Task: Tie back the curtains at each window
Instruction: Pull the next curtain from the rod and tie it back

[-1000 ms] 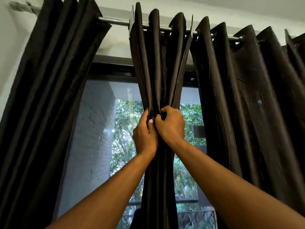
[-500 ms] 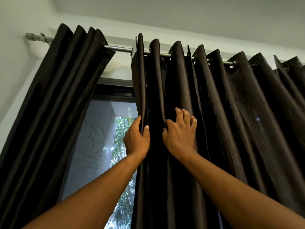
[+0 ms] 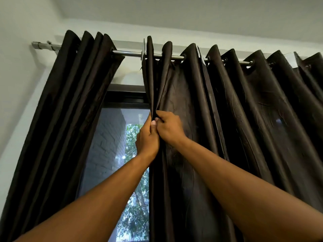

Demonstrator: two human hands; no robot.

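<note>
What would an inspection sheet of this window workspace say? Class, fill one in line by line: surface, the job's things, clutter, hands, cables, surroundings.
Surface: nothing seen; the work is at a glass window with a dark frame.
Job's things: dark brown eyelet curtain on the right, spread along a silver metal rod; a matching dark brown curtain on the left, bunched together. No tie-back seen.
Clutter: nothing seen.
Hands: left hand and right hand both grip the right curtain's leading edge, gathering its folds, touching each other.
Cables: nothing seen.
Surroundings: white wall, white ceiling; a pale brick wall and green foliage outside.
</note>
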